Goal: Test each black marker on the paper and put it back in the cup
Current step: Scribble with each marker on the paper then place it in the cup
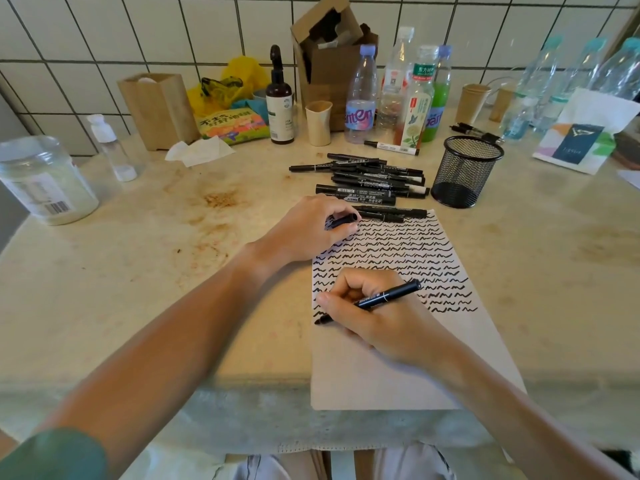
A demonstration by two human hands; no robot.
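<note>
A white sheet of paper lies at the table's front edge, its upper half covered with rows of black squiggles. My right hand grips an uncapped black marker, tip touching the paper's left edge. My left hand rests on the paper's top left corner and pinches the marker's black cap. A pile of several black markers lies just beyond the paper. To its right stands the black mesh cup; no marker shows above its rim.
Behind the pile stand several plastic bottles, a dark pump bottle, paper cups and cardboard boxes. A clear jar sits at far left, a printed bag at far right. Two more markers lie behind the mesh cup.
</note>
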